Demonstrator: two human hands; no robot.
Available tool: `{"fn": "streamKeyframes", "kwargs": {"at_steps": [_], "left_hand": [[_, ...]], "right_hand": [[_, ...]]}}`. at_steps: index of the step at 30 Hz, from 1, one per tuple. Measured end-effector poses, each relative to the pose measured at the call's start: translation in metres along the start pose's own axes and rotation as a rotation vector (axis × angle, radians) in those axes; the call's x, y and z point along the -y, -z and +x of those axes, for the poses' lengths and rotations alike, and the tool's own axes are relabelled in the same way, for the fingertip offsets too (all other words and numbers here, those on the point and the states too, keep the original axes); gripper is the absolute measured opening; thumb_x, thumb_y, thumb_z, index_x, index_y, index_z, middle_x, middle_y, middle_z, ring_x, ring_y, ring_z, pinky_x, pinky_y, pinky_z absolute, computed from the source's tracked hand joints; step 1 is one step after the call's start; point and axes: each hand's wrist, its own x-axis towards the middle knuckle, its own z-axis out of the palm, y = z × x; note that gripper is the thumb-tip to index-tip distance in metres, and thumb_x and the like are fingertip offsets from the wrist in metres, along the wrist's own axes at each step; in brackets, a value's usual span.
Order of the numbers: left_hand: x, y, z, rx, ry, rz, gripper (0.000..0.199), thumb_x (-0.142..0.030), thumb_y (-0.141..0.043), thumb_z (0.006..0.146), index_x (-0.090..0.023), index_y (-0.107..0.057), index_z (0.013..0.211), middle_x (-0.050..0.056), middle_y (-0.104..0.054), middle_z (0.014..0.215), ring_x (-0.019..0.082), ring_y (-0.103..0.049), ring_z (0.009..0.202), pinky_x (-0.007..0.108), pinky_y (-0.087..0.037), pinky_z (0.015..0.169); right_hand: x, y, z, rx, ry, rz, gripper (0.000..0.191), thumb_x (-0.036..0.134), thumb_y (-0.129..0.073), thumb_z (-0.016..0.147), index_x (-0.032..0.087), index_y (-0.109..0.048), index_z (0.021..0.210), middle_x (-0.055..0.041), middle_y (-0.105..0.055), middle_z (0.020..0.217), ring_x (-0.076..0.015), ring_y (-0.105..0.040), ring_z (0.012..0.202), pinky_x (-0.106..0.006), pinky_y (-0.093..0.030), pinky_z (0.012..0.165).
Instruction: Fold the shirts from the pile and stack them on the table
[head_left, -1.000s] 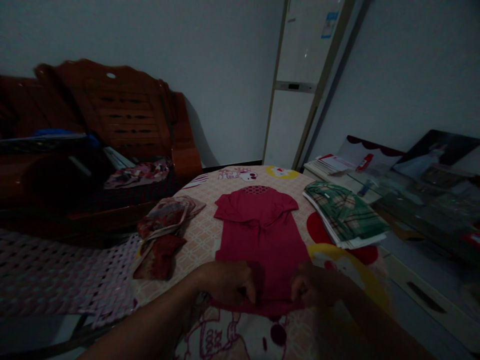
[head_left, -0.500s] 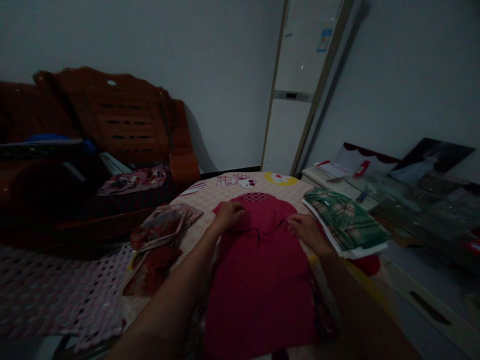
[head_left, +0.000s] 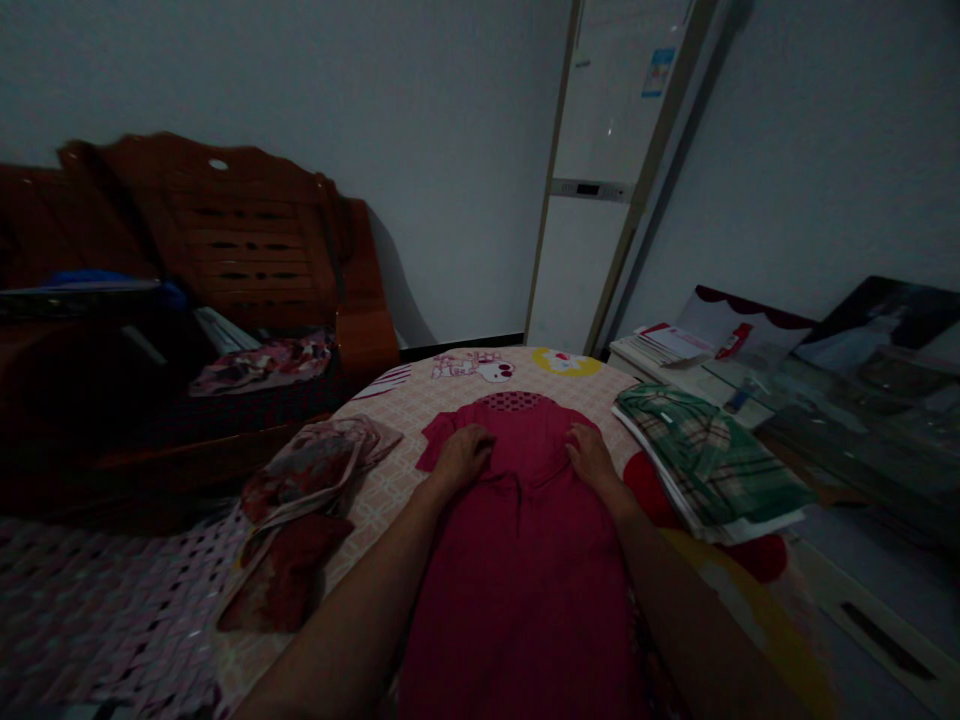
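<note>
A dark pink dress (head_left: 517, 590) with short sleeves and a dotted neckline lies spread face up, its lower end running toward me. A small tie shows at its chest. My left hand (head_left: 465, 458) is closed on the cloth near the left shoulder, fingers curled. My right hand (head_left: 592, 458) grips it in the same way near the right shoulder. The fingertips of both are partly hidden and dim. To the right lies a folded green plaid shirt (head_left: 705, 450) on white cloth. Crumpled red and pale patterned clothing (head_left: 300, 480) lies to the left.
Under the clothes is a round table with a patterned cloth (head_left: 390, 445). A wooden bench (head_left: 247, 240) stands behind at left, a woven pink seat (head_left: 112, 610) nearer. A tall white cabinet unit (head_left: 581, 250) fills the corner; a glass-topped stand (head_left: 840, 400) is at right.
My right hand has moved slightly inward and now lies over the dress's right shoulder. The left sleeve sticks out more. The view has shifted a little.
</note>
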Motion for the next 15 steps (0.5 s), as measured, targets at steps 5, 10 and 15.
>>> {"fn": "streamKeyframes", "kwargs": {"at_steps": [5,10,15], "left_hand": [[-0.002,0.002,0.004,0.031,0.020,0.027,0.027,-0.013,-0.056,0.082,-0.016,-0.070,0.104,0.010,-0.070,0.107,0.022,-0.064,0.102,0.035,-0.049,0.094],[0.000,0.001,0.005,0.032,0.013,0.042,0.026,-0.013,-0.056,0.082,-0.017,-0.070,0.104,0.009,-0.069,0.105,0.022,-0.064,0.101,0.035,-0.049,0.092],[-0.001,0.003,0.007,0.044,0.020,0.040,0.026,-0.014,-0.057,0.081,-0.017,-0.070,0.104,0.008,-0.070,0.105,0.020,-0.064,0.099,0.033,-0.049,0.092]], "right_hand": [[0.002,0.022,0.003,-0.082,-0.155,0.433,0.015,0.019,-0.051,0.065,0.020,-0.062,0.074,-0.0059,-0.072,0.087,-0.0213,-0.067,0.085,-0.036,-0.053,0.081],[-0.001,0.046,0.006,-0.125,-0.354,0.745,0.015,0.027,-0.049,0.061,0.019,-0.059,0.068,0.0011,-0.061,0.057,-0.0152,-0.055,0.050,-0.026,-0.046,0.051],[-0.010,0.064,0.003,-0.139,-0.374,0.683,0.020,0.028,-0.046,0.061,0.018,-0.063,0.065,0.0009,-0.060,0.054,-0.0153,-0.053,0.050,-0.026,-0.043,0.052]]}}
